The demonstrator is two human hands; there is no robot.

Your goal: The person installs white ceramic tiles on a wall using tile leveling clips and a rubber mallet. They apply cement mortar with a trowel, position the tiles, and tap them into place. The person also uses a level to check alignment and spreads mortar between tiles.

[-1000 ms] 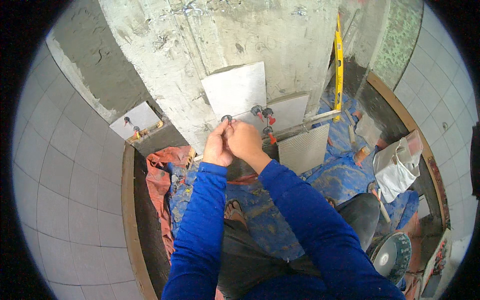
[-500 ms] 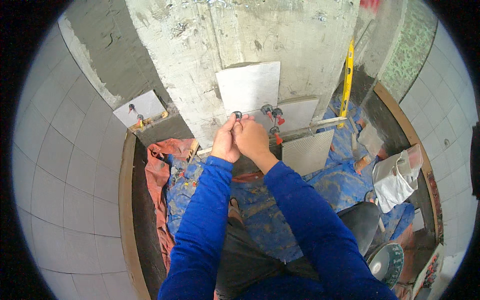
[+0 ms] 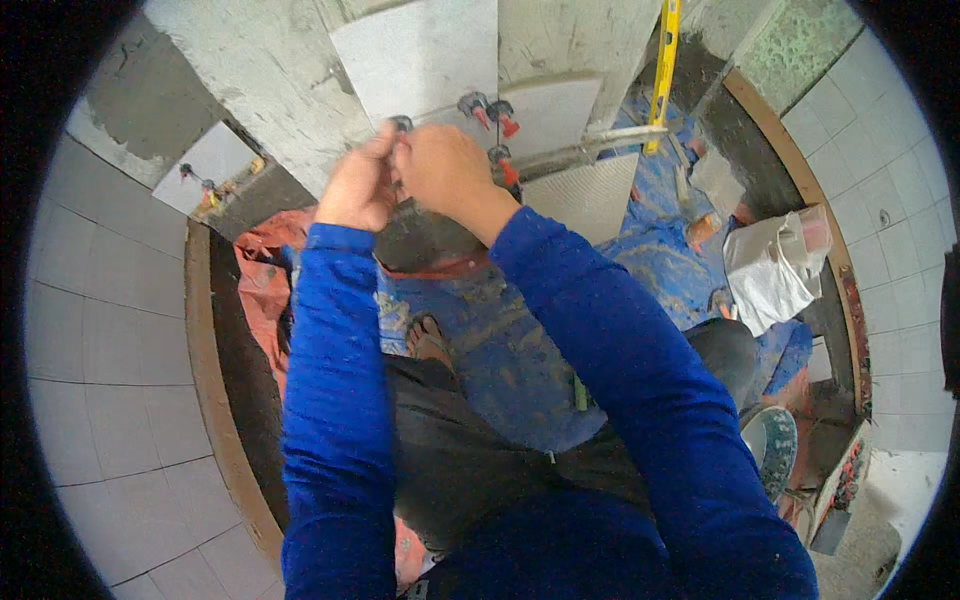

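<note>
A white wall tile (image 3: 425,55) stands upright against the concrete wall, in front of me. At its lower edge my left hand (image 3: 360,187) is closed, its fingertips at a black-capped tile leveler (image 3: 401,123). My right hand (image 3: 447,172) is curled up against the left, around the same leveler; its fingertips are hidden. Just right of my hands, red and black tile levelers (image 3: 488,112) sit at the joint with a neighbouring white tile (image 3: 552,118). Another red and black leveler (image 3: 504,165) is at that tile's lower edge.
A ridged-back tile (image 3: 585,197) leans below the wall. At right stand a yellow spirit level (image 3: 663,75), a white sack (image 3: 768,270) and a bucket (image 3: 770,445). Blue sheeting (image 3: 480,310) covers the floor. A smaller tile (image 3: 205,165) with levelers is at left.
My view has tilted down and turned, so the wall and tiles sit higher and further left. Both hands stay together at the tile's lower edge, the right one now slightly blurred.
</note>
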